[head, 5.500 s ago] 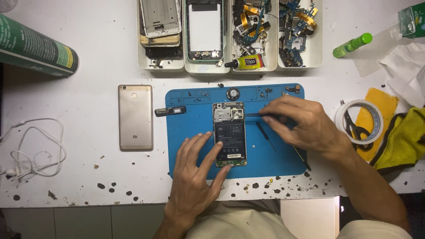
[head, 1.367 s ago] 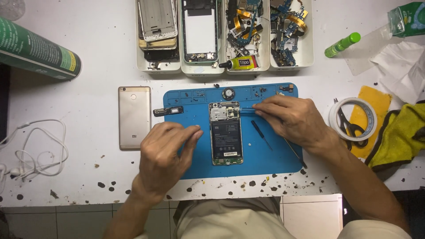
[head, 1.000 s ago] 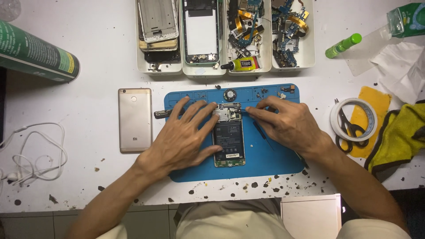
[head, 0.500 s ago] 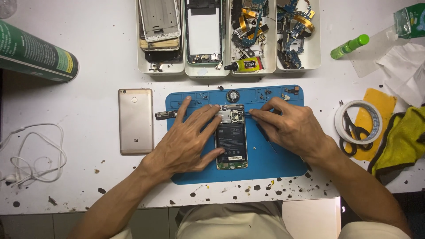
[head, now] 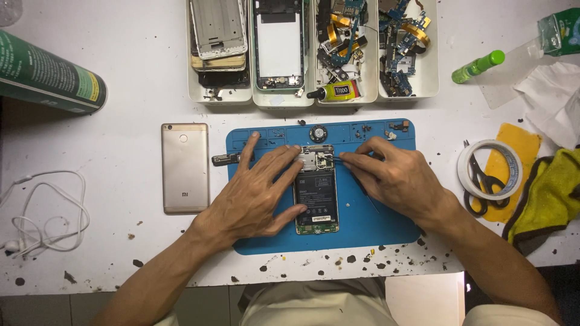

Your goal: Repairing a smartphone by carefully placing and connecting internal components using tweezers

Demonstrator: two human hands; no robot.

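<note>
2 hands work the opened phone: left hand flat, steadying; right hand pinching tweezers.

gold back cover left of mat | green can far left | tape roll right | white earphones near edge

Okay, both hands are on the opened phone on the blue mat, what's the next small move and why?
Probably ease the tool tip in the right hand under the small part at the top of the opened phone. The left hand lies flat beside the phone, bracing it on the blue mat, and the tip already sits at the board by the battery's upper edge.
</note>
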